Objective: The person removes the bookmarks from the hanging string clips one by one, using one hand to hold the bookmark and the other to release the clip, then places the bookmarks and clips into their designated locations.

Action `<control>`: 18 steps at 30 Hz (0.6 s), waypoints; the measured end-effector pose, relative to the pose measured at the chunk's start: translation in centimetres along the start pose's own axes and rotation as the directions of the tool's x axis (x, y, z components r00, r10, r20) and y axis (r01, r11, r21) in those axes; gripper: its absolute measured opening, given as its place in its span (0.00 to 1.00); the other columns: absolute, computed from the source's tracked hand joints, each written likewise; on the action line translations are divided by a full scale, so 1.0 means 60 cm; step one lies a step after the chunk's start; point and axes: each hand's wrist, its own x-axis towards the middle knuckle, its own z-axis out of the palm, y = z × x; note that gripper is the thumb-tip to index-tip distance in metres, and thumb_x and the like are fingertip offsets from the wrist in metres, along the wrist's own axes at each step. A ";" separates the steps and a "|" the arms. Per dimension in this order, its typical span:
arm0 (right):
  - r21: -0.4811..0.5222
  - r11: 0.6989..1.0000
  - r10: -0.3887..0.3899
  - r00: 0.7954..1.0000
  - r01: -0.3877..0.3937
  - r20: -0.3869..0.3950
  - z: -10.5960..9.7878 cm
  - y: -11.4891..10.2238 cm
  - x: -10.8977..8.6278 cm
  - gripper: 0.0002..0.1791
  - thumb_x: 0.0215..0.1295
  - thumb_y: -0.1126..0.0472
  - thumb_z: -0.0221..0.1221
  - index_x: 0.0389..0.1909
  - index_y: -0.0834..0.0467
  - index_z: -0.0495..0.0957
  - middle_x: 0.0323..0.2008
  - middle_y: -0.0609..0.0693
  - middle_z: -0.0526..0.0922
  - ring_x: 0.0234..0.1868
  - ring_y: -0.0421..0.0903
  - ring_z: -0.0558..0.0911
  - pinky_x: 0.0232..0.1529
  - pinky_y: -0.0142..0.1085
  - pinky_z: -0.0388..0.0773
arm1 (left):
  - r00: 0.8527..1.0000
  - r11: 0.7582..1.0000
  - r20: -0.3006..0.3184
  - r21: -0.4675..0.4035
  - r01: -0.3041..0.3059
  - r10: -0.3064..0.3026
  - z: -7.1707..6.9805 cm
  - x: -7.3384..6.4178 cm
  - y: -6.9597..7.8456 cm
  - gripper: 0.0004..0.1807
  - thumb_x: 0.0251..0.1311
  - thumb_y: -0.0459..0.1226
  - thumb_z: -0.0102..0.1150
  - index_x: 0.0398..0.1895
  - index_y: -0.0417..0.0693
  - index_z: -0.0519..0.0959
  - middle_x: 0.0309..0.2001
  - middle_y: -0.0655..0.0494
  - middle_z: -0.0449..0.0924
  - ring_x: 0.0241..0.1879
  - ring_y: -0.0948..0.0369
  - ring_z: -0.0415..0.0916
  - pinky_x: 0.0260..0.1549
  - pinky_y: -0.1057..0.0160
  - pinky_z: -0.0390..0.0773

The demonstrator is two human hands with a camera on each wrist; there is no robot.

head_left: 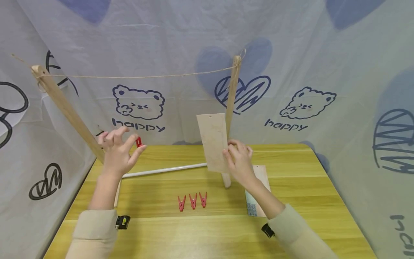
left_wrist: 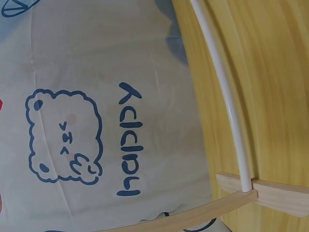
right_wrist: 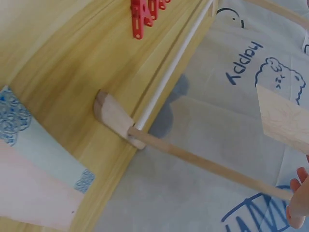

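My left hand (head_left: pixel 117 149) is raised near the left post and pinches a small red clothespin (head_left: pixel 139 141) between thumb and index finger. Only slivers of that hand and clothespin show at the left wrist view's edge. On the right, my right hand (head_left: pixel 239 162) grips a pale rectangular card (head_left: pixel 211 144) by its right edge. The card stands nearly upright, a small hole at its top, in front of the right post. Both hands are below a thin string (head_left: pixel 139 77) tied between two wooden posts. Three red clothespins (head_left: pixel 193 201) lie in a row on the table.
A white rod (head_left: pixel 165 170) joins the left post (head_left: pixel 68 111) and right post (head_left: pixel 231 97) low down. Under my right forearm lies another card (head_left: pixel 262 176) with a blue pattern. A printed cloth (head_left: pixel 187 108) hangs behind the wooden table (head_left: pixel 155 233).
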 end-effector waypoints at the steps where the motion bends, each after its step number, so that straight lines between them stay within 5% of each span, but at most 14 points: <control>1: -0.002 1.000 0.002 1.000 -0.002 -0.005 -0.002 0.003 -0.002 0.13 0.67 0.57 0.49 0.27 0.61 0.73 0.45 0.61 0.74 0.49 0.58 0.71 0.53 0.58 0.50 | 1.000 1.000 0.006 0.001 0.002 -0.002 0.001 -0.003 0.000 0.32 0.61 0.62 0.36 0.33 0.42 0.72 0.48 0.44 0.59 0.49 0.47 0.49 0.45 0.38 0.44; 11: -0.038 0.999 0.016 0.998 -0.018 -0.053 -0.004 0.030 -0.025 0.26 0.70 0.46 0.39 0.26 0.61 0.73 0.44 0.61 0.74 0.47 0.58 0.71 0.53 0.58 0.51 | 0.986 0.998 0.157 0.026 0.051 -0.054 0.012 -0.031 0.007 0.34 0.62 0.62 0.32 0.35 0.40 0.73 0.51 0.43 0.56 0.50 0.46 0.47 0.46 0.38 0.44; 18: -0.031 0.999 0.040 0.995 -0.043 -0.090 -0.004 0.045 -0.039 0.30 0.69 0.42 0.36 0.23 0.61 0.73 0.43 0.61 0.74 0.47 0.59 0.71 0.52 0.58 0.50 | 0.975 0.995 0.204 0.064 0.077 -0.088 0.019 -0.044 0.016 0.36 0.62 0.63 0.29 0.34 0.39 0.73 0.51 0.42 0.57 0.51 0.46 0.47 0.47 0.38 0.44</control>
